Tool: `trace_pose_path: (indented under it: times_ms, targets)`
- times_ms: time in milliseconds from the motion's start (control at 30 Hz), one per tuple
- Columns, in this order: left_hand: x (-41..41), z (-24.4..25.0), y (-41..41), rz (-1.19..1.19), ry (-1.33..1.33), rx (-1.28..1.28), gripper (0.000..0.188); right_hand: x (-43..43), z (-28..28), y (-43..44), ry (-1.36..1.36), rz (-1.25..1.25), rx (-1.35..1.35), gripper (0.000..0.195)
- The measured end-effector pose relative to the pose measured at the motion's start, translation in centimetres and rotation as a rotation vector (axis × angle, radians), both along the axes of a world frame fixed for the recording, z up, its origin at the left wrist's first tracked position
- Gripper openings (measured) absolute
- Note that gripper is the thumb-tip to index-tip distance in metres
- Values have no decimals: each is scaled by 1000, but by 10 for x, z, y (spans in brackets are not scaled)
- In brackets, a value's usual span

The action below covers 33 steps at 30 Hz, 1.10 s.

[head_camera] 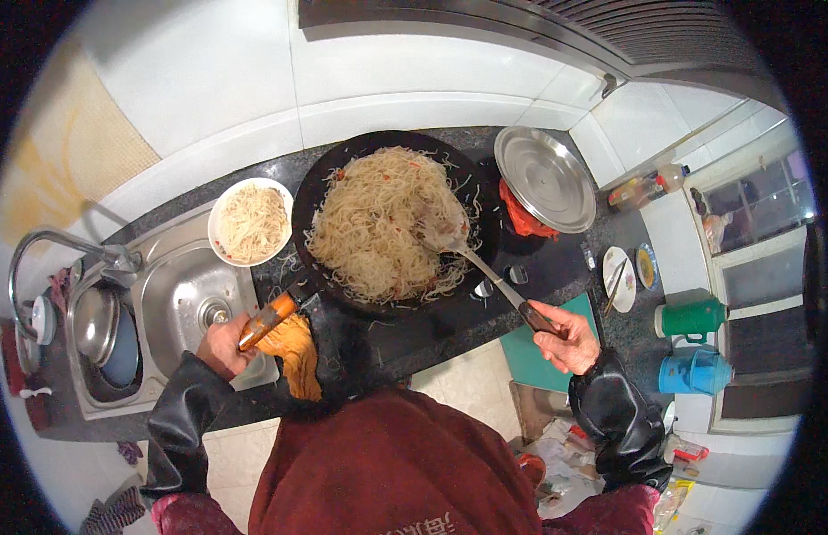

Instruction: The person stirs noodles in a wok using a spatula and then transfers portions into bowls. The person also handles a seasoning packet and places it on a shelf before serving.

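A black wok [491, 267] stands on the dark counter, heaped with thin noodles [380, 221] flecked with red bits. My right hand [569, 336] grips the dark handle of a metal spatula [484, 267], whose blade is partly sunk in the noodles' right side. To the left, my left hand [225, 348] is closed against the end of the wok's wooden handle [270, 322]; its fingers are partly hidden under it. An orange cloth [299, 358] hangs below that handle. A white bowl [216, 244] of noodles sits left of the wok.
At left is a steel sink [176, 314] with a curved faucet [59, 235]. Right of the wok, a round metal lid [544, 177] lies on a red bag [521, 214]. Farther right are a plate with chopsticks [620, 294], a green jug [691, 317] and a blue one [695, 372].
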<state>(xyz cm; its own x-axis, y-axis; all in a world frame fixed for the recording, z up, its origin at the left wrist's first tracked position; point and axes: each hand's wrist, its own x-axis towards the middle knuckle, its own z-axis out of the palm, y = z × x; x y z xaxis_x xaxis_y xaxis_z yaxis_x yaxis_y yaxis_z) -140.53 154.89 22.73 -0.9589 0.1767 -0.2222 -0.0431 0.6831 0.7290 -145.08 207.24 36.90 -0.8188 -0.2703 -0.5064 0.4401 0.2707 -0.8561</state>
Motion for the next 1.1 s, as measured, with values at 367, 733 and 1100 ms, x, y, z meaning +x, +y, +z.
trace_pose_path:
  times_ms: [367,733,1100]
  targets:
    - [-2,52,26,-35,39,-204,27,6,4,6,85,-53,-75,50]
    - [-3,40,23,-11,51,-144,25,-3,46,-2,137,30,361,48]
    - [-3,52,28,-4,39,-159,26,-41,29,-38,-10,82,405,48]
